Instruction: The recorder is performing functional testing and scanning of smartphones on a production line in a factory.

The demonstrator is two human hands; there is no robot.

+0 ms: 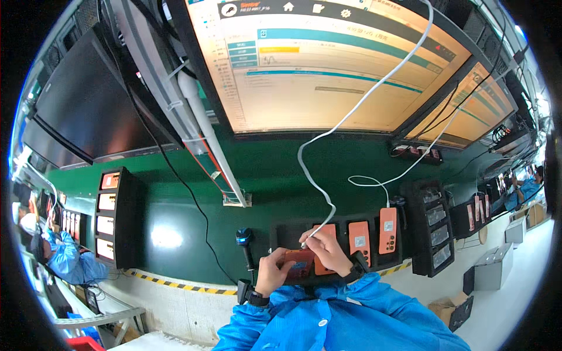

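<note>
The left hand [273, 274] comes up from the lower edge in a bright blue sleeve with a black wrist strap, its fingers clenched around the left end of a flat, orange rectangular handheld device [298, 264] with a small pale label on its face. The device is held just above the near edge of the dark green counter [175, 234], right in front of a black slotted holder [281, 229] that stands on it. The right hand [325, 253] lies over the device's right part, and its fingers pinch the plug end of a thin white cable [328, 131] just above the device's top edge; whether the plug is seated in the device I cannot tell. From that pinch the cable snakes upward across the counter and over the large lit monitor [316, 64] at the back.

In the black holder, to the right of the hands, stand two more orange devices: one [359, 238] close beside the right hand, and a taller-standing one [387, 229] further right with a second white cable [374, 181] running to its top. A black handheld scanner with a blue ring [245, 240] stands just left of the hands. A black rack of small lit panels [111, 216] sits well to the left, and another black rack [434, 231] to the right.
</note>
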